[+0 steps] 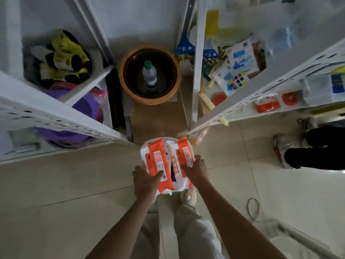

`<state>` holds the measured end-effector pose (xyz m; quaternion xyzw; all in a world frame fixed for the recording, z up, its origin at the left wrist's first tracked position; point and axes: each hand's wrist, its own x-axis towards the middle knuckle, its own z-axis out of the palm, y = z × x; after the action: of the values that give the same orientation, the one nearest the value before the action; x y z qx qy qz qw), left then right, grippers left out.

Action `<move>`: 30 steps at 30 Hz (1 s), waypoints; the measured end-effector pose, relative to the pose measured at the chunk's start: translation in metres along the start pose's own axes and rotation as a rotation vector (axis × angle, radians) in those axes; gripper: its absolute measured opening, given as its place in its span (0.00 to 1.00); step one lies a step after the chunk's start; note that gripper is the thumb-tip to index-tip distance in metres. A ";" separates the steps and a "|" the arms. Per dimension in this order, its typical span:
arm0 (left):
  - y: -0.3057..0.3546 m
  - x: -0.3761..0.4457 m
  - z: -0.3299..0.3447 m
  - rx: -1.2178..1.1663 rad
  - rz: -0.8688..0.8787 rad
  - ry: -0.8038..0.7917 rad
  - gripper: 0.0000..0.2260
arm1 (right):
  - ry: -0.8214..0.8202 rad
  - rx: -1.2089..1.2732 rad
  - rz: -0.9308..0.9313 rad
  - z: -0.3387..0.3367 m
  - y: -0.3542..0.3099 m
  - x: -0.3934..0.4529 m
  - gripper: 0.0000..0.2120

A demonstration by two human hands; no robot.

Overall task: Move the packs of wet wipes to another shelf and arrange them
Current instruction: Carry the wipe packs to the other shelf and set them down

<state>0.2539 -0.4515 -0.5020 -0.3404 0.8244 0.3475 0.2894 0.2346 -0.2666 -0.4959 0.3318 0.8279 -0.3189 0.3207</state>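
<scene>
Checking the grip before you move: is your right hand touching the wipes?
Touching. The head view shows right hand fingers pressed on the orange-and-white packs.

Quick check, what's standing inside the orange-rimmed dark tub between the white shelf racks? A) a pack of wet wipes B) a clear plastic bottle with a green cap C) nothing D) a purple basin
B: a clear plastic bottle with a green cap stands upright inside the orange-rimmed dark tub; the orange-and-white wet wipe packs are in both hands.

The packs of wet wipes [167, 165] are white with orange panels. The bowl [150, 73] is dark inside with an orange rim; its bottle [149, 75] has a green cap. The basin [82, 116] is purple, the floor [74, 184] pale beige tile.
</scene>
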 end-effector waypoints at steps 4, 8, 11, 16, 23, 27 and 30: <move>-0.031 0.036 0.038 -0.048 -0.050 -0.037 0.40 | -0.067 0.032 0.018 0.017 0.005 0.037 0.40; -0.059 0.063 0.060 -0.084 -0.023 -0.033 0.39 | -0.178 0.113 0.027 0.017 0.014 0.064 0.34; -0.041 0.042 0.047 -0.107 0.024 -0.010 0.38 | -0.273 0.152 0.002 0.011 0.022 0.070 0.23; -0.025 0.029 0.043 -0.104 0.039 0.015 0.39 | -0.323 0.284 -0.029 0.006 0.032 0.079 0.11; -0.017 0.037 0.036 -0.176 0.003 -0.136 0.40 | -0.227 0.335 -0.078 0.014 0.033 0.075 0.23; -0.006 0.025 0.032 -0.234 -0.061 -0.182 0.30 | -0.232 0.354 -0.085 0.010 0.030 0.070 0.24; -0.012 0.024 0.033 -0.256 -0.035 -0.217 0.28 | -0.293 0.309 -0.116 0.008 0.035 0.077 0.20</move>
<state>0.2571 -0.4407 -0.5432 -0.3493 0.7313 0.4792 0.3370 0.2190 -0.2258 -0.5692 0.2789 0.7314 -0.5048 0.3639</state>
